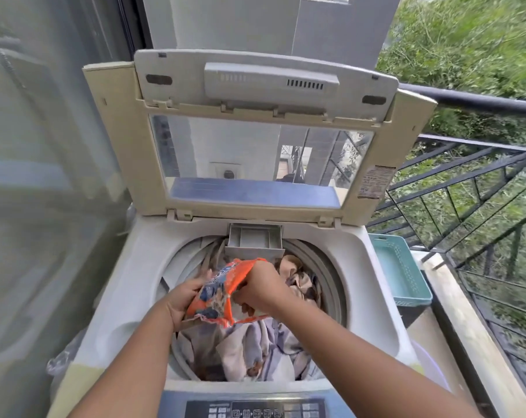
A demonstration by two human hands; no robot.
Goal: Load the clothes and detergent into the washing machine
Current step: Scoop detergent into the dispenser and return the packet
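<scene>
A top-loading washing machine (135,276) stands in front of me with its lid (255,140) raised upright. Its drum holds a heap of pale grey and beige clothes (255,348). Over the drum I hold an orange and blue detergent packet (222,294) with both hands. My left hand (183,300) grips the packet's left side from below. My right hand (258,288) pinches its upper right edge. A grey detergent drawer (254,241) sticks out at the back rim of the drum, just beyond the packet.
The control panel (255,408) runs along the machine's near edge. A teal plastic basket (400,270) sits to the right of the machine on a ledge. A black metal railing (466,182) with greenery beyond it lies to the right. Glass (44,176) closes off the left.
</scene>
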